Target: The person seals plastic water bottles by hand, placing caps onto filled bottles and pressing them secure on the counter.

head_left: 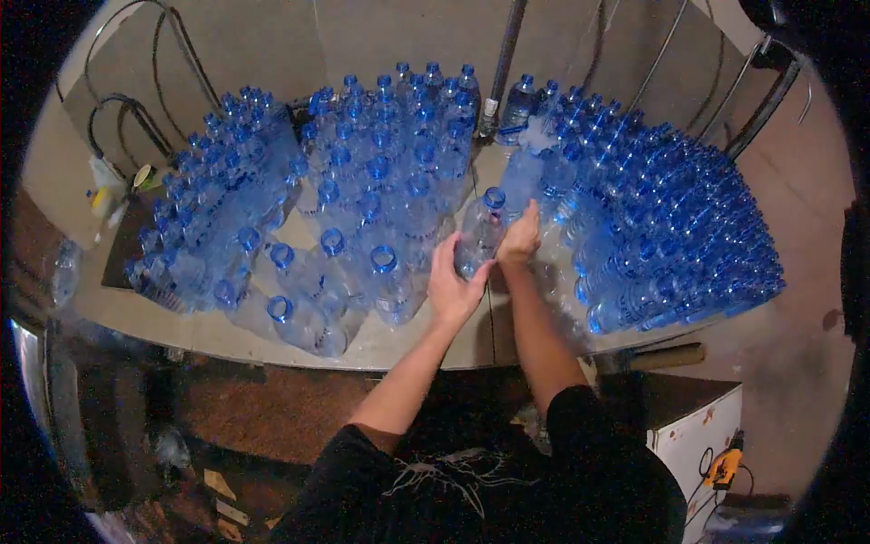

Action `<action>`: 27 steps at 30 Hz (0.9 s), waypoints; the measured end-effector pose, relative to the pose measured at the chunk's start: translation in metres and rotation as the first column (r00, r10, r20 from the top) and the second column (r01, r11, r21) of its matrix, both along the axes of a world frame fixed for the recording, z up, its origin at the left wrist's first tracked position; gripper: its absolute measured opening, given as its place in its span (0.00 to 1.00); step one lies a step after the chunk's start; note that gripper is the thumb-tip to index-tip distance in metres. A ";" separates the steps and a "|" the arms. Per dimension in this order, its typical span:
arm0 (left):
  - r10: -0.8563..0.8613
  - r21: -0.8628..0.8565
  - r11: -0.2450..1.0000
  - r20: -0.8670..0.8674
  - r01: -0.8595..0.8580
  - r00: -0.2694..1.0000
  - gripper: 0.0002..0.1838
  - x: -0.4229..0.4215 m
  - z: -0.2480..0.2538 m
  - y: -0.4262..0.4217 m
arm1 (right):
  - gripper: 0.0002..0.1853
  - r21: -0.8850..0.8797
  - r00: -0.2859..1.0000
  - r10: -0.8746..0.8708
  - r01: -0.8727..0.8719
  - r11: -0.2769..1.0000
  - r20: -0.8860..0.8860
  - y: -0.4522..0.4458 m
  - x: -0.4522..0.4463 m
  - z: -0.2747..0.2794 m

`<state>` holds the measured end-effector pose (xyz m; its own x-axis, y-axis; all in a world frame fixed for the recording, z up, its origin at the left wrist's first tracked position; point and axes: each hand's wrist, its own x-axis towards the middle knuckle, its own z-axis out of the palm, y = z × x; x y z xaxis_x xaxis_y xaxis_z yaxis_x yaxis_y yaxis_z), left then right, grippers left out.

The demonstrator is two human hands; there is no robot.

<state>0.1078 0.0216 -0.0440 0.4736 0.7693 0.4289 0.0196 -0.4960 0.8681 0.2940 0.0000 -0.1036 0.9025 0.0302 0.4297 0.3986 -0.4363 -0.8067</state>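
A clear plastic bottle (483, 238) with a blue neck and no cap stands tilted between my two hands, above the gap among the bottle groups. My left hand (458, 283) is closed around its lower left side, with the thumb in front. Against the bottle's right side is my right hand (520, 238), its fingers partly hidden and slightly blurred. Just beyond the right hand, a blurred bottle (521, 174) stands at the edge of the right group. Left of my left hand stands another open bottle (385, 281).
Dense rows of similar bottles fill the right side (671, 227) and left side (217, 190) of the pale table (208, 331), with a looser middle group (376, 168). Metal rods (507, 54) rise at the back. A white cabinet (702, 435) with a yellow-and-black tool (725, 467) is below right.
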 end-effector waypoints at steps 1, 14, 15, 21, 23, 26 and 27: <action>-0.001 -0.006 1.000 -0.003 0.001 1.000 0.39 0.002 -0.001 0.001 | 0.21 0.096 0.999 0.032 -0.029 0.995 -0.026 0.002 0.005 0.000; -0.081 -0.039 0.996 -0.205 0.075 0.975 0.42 0.081 0.008 0.022 | 0.38 -0.213 0.996 0.027 -0.008 0.977 0.087 -0.087 -0.060 0.025; -0.090 -0.048 0.996 -0.226 0.081 0.970 0.42 0.091 0.013 0.022 | 0.38 -0.188 0.994 0.066 -0.047 0.981 0.092 -0.093 -0.062 0.027; -0.044 -0.029 0.999 -0.258 0.038 0.965 0.41 0.124 -0.001 0.027 | 0.38 -0.184 0.971 0.140 -0.103 0.977 0.196 -0.110 -0.068 0.032; -0.046 0.005 0.999 -0.262 0.049 0.964 0.41 0.128 -0.001 0.028 | 0.38 -0.215 0.968 0.120 -0.072 0.974 0.222 -0.114 -0.077 0.051; -0.031 0.001 0.999 -0.196 0.032 0.980 0.41 0.130 -0.002 0.026 | 0.38 -0.181 0.988 0.115 -0.095 0.979 0.102 -0.126 -0.092 0.092; -0.047 -0.027 0.999 -0.233 0.042 0.971 0.41 0.130 -0.002 0.026 | 0.38 -0.109 0.988 0.139 -0.132 0.985 0.063 -0.127 -0.090 0.101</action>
<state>0.2377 0.0474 -0.0456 0.5925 0.7534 0.2853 0.2019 -0.4818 0.8527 0.2037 -0.1267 -0.0025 0.8548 0.1982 0.4797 0.5138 -0.4542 -0.7278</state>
